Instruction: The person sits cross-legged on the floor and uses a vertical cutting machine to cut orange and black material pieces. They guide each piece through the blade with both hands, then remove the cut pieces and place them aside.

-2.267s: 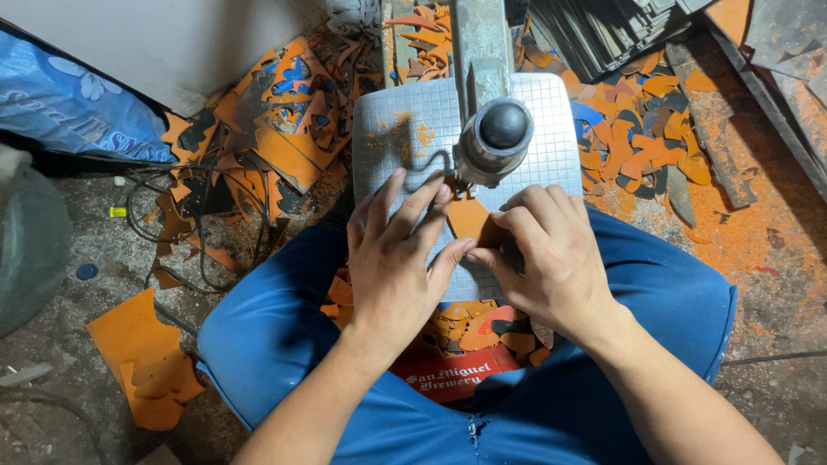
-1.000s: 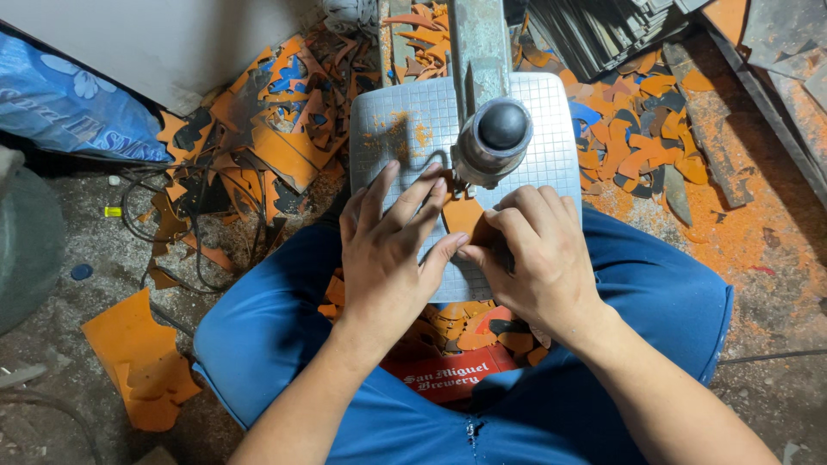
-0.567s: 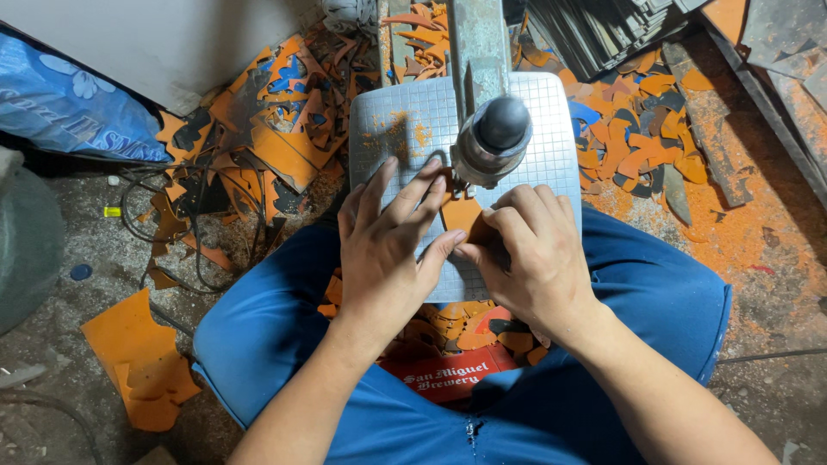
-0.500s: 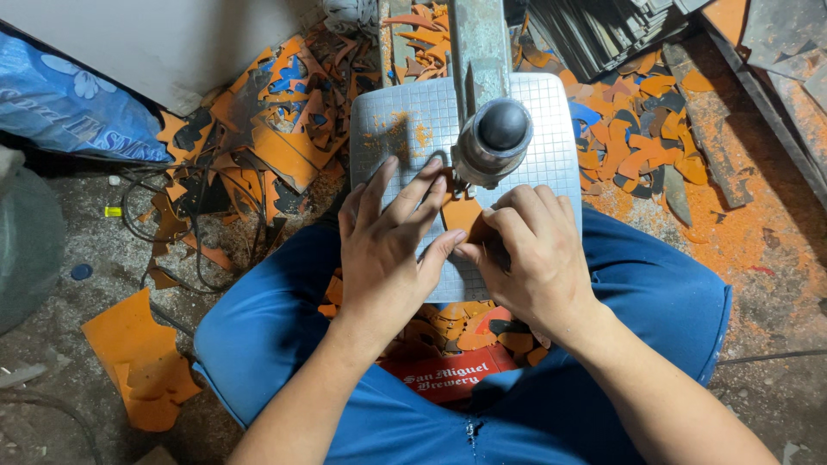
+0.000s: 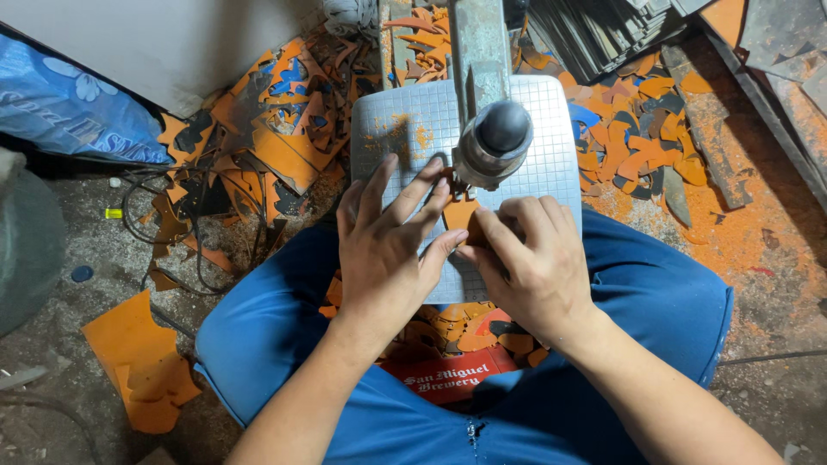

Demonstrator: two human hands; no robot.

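The left hand (image 5: 388,245) lies flat with fingers spread on the gridded metal plate (image 5: 551,146), and the right hand (image 5: 530,263) pinches the small orange piece (image 5: 461,213) at the plate's middle, just below the machine head (image 5: 493,142). Bare plate remains toward the far corners. Orange scraps (image 5: 276,146) crowd the floor on both sides, with a box of cut pieces (image 5: 448,344) between the knees.

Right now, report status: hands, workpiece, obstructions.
Left hand flat, right hand pinching the orange piece. Piece on gridded plate under machine head. Orange scraps piled in lap.
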